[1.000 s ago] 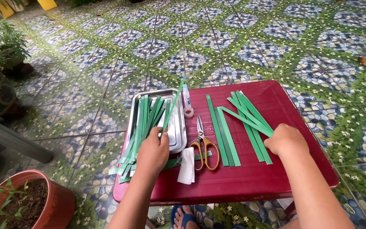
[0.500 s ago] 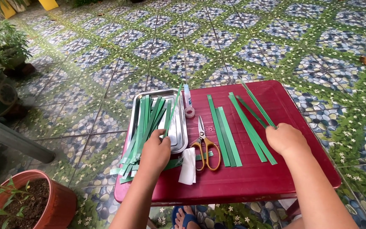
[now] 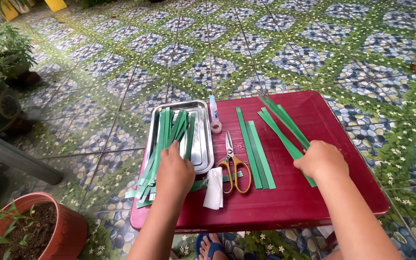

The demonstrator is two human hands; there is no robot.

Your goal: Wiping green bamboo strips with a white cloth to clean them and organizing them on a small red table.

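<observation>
Green leaf strips (image 3: 285, 126) fan far and left from our right hand (image 3: 321, 160), which is closed around their near ends on the right of the red table (image 3: 343, 192); their long axis runs near-right to far-left; our left hand (image 3: 174, 171) lies palm-down, fingers loosely curled, on the strip pile (image 3: 169, 132) in the steel tray (image 3: 203, 154); scissors (image 3: 233, 163) sit between.

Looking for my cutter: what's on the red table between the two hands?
In the head view, orange-handled scissors, a folded white paper and flat green strips lie between the left hand and right hand.
</observation>
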